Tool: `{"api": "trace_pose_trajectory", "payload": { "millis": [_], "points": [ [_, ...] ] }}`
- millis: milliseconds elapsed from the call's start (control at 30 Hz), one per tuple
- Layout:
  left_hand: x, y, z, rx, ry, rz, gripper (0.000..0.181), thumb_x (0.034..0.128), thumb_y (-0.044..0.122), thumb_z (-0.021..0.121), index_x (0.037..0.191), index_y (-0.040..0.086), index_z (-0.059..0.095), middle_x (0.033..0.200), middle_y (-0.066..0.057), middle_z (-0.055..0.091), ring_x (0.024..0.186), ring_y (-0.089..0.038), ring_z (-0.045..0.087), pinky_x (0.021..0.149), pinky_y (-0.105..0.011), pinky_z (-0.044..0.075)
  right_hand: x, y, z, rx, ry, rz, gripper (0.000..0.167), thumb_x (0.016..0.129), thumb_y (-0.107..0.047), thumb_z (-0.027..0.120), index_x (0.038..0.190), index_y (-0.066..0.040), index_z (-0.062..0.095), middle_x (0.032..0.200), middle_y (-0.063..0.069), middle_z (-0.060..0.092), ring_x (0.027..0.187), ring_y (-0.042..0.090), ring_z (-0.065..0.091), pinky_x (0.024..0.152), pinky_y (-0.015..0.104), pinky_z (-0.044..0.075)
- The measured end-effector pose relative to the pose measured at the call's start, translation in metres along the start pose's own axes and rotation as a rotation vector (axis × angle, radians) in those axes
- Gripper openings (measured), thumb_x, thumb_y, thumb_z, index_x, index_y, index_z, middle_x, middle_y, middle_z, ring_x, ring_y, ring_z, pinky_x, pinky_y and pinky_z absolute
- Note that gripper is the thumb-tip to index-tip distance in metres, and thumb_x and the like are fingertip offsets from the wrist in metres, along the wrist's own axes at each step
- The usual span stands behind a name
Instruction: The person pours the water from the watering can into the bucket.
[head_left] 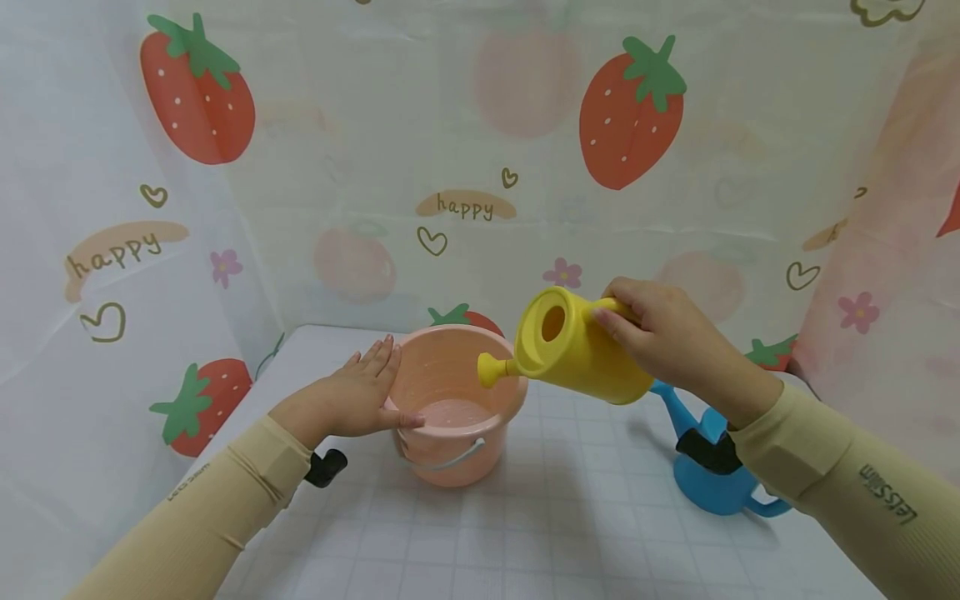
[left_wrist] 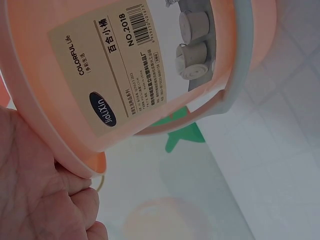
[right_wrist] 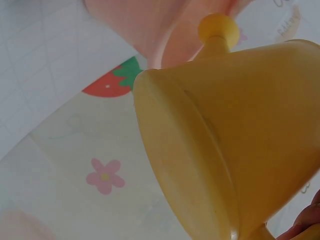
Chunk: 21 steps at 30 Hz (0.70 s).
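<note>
A pink bucket (head_left: 457, 462) with a pale handle stands upright on the table. My left hand (head_left: 352, 398) rests on its left rim, fingers extended and thumb along the near edge. In the left wrist view, the bucket's label (left_wrist: 112, 70) faces the camera. My right hand (head_left: 671, 329) grips the handle of a yellow watering can (head_left: 592, 367), holding it in the air to the bucket's right. The can tilts left, its spout head (head_left: 491, 370) over the bucket's opening. No stream of water is visible. Its base (right_wrist: 175, 160) shows in the right wrist view.
A blue watering can (head_left: 712, 487) stands on the right of the table, partly hidden by the right forearm. The white gridded table (head_left: 480, 542) meets a strawberry-printed curtain (head_left: 375, 167) at the back. Black wrist devices (head_left: 326, 468) sit by both wrists.
</note>
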<state>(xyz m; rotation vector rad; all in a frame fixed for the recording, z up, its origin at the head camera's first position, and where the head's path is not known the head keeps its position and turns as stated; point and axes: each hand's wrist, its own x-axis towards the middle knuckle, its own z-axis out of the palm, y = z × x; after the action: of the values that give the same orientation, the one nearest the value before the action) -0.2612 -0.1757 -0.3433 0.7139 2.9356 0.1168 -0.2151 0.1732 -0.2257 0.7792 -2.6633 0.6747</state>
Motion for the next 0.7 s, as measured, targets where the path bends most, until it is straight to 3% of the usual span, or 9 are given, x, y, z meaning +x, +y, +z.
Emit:
{"api": "trace_pose_trajectory", "payload": {
  "millis": [700],
  "points": [
    [0.0018,-0.002,0.0015,0.005,-0.001,0.001,0.118,0.072,0.082,0.035,0.144,-0.006,0.006,0.15,-0.023,-0.004,0.138,-0.035,0.001,0.109,-0.052,0.007,0.0011,-0.0022,-0.0005,0.002,0.005,-0.01,0.019,0.092,-0.026,0.056,0.087,-0.008,0.058,0.071,0.003,0.055,0.066,0.018,0.051,0.058,0.029,0.046]
  ]
}}
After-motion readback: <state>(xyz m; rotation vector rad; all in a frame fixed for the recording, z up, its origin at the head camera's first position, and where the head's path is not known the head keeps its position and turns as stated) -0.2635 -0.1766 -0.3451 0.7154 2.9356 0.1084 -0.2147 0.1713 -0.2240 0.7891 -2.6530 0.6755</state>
